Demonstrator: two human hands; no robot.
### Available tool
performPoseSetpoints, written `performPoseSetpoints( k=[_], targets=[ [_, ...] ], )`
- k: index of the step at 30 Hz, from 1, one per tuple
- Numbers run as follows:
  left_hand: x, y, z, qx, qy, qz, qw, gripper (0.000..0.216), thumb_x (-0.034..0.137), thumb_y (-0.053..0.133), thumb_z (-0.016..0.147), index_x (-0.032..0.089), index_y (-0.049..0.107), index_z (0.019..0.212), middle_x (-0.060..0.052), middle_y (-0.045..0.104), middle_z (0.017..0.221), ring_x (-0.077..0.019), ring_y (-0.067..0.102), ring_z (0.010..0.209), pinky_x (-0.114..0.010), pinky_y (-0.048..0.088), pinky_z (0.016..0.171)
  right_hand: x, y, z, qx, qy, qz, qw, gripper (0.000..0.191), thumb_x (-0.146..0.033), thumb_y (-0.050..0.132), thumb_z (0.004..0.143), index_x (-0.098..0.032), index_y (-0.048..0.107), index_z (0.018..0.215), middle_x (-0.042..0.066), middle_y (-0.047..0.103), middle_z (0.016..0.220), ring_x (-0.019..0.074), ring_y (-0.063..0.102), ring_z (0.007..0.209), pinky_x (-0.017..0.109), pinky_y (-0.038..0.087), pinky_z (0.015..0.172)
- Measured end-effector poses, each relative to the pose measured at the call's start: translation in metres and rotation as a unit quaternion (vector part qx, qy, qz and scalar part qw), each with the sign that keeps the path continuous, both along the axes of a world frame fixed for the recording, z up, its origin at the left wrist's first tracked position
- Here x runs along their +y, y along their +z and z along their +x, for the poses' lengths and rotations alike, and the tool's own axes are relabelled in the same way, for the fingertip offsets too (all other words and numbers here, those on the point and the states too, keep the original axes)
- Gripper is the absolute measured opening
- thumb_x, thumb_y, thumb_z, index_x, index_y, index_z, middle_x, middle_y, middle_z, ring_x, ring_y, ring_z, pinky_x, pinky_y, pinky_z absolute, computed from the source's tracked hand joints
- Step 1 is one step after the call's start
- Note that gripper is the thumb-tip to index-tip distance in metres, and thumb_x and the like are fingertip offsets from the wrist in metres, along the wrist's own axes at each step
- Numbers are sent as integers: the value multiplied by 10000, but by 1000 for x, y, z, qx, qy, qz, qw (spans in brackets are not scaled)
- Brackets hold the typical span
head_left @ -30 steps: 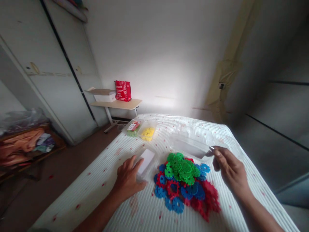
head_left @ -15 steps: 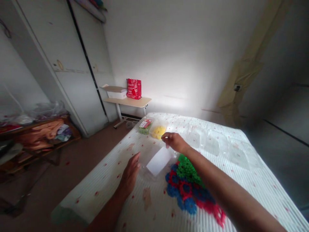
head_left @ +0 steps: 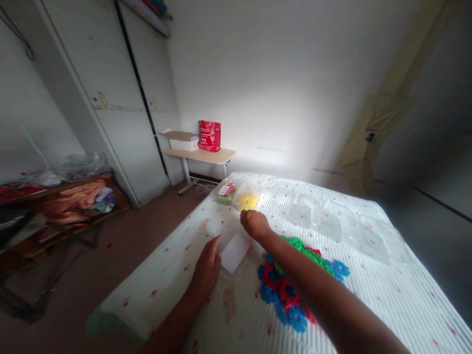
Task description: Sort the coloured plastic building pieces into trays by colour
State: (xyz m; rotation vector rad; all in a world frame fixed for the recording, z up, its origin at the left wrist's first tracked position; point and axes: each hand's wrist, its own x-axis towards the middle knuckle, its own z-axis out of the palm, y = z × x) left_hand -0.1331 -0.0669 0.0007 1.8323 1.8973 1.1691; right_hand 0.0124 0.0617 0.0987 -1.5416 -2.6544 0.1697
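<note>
A clear plastic box with a white label (head_left: 235, 252) on its top lies on the bed cover in front of me. My left hand (head_left: 206, 264) rests along its near left side, fingers stretched out. My right hand (head_left: 255, 225) is closed at the far edge of the box, with the fingertips curled under. Whatever those fingers pinch is hidden. Just beyond are a box of yellow pieces (head_left: 248, 200) and a lidded box of green pieces (head_left: 226, 192). Under my right forearm lies a pile of blue, red and green flower-shaped plastic pieces (head_left: 285, 290), partly covered.
Several clear plastic trays or lids (head_left: 332, 221) lie in a row on the right of the striped cover (head_left: 177, 314). Behind the bed, a small table (head_left: 206, 155) bears a red bag (head_left: 210, 136) and a white carton (head_left: 184, 143). A wooden crate of cloth (head_left: 81, 196) stands left.
My right hand has moved slightly left along the far edge and its fingers have curled tighter. The left hand stays at the box's side. The view has shifted a little.
</note>
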Motion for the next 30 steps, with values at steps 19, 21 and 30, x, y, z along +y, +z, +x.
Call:
performPoseSetpoints(
  k=[19, 21, 30],
  targets=[
    [10, -14, 0, 61, 34, 53, 996, 401, 206, 310, 860, 141, 521, 1196, -132, 559, 1201, -221, 496, 1154, -450, 386, 1017, 3, -33, 45, 27, -19, -98, 995, 393, -311, 578, 771, -158, 616, 1131, 129, 653, 1100, 256, 595, 1032, 313, 443, 804],
    [11, -14, 1, 62, 38, 48, 996, 399, 212, 313, 859, 142, 537, 1181, -133, 564, 1191, -226, 499, 1145, -458, 387, 1013, 8, -36, 42, 28, -16, -103, 994, 367, -286, 582, 762, -162, 634, 1103, 120, 663, 1079, 252, 605, 1009, 303, 446, 787],
    [9, -6, -9, 58, 101, 27, 993, 385, 154, 338, 792, 117, 592, 1079, -137, 605, 1108, -233, 543, 1063, -443, 432, 964, 13, -44, 18, 69, -1, -123, 990, 346, -239, 596, 746, -188, 658, 1082, 73, 679, 1044, 195, 620, 954, 240, 442, 754]
  ],
)
